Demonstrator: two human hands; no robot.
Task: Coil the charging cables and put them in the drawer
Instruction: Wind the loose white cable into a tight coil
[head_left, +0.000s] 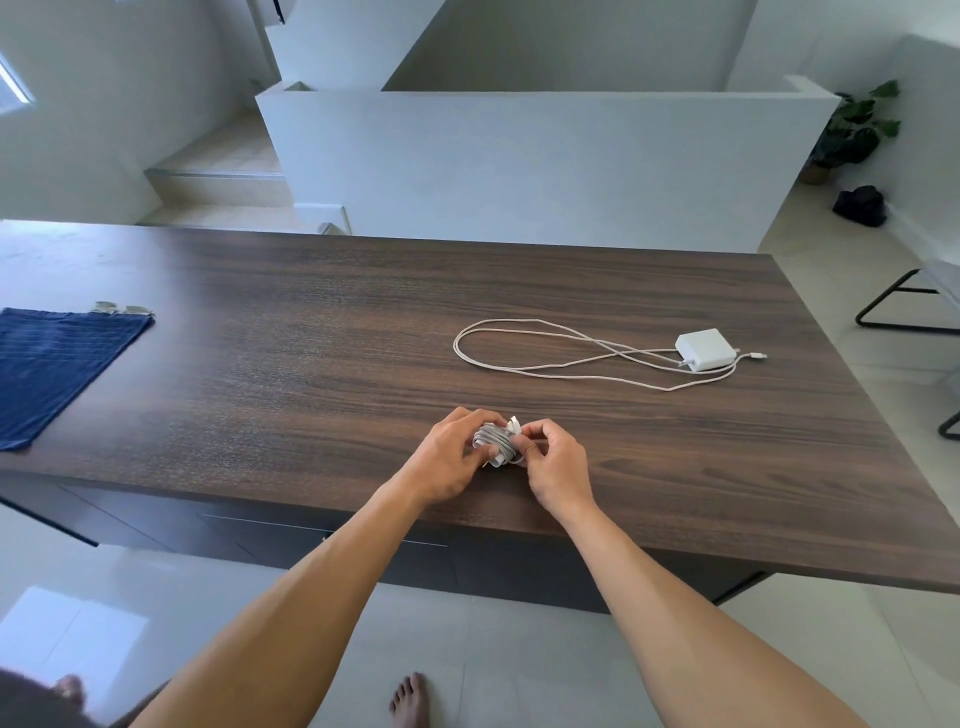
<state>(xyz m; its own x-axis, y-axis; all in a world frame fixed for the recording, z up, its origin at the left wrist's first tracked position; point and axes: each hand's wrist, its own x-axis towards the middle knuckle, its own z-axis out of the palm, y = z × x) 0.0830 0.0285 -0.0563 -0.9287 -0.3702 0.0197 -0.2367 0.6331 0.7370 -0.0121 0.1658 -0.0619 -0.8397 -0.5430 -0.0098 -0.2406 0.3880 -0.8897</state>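
Note:
A small tight coil of white charging cable (497, 442) sits just above the near edge of the dark wooden table (322, 332). My left hand (454, 457) grips the coil from the left, and my right hand (553, 462) pinches its loose plug end at the top. Farther right lies a second white cable (524, 370) spread in long loose loops, joined to a white power adapter (705, 349). Under the tabletop, below my arms, a dark drawer front (291, 540) is visible and closed.
A blue towel (57, 364) lies on the table's left side with small metal items (123, 308) at its far corner. A black-framed chair (914, 301) stands to the right. My bare feet are on the tiled floor below.

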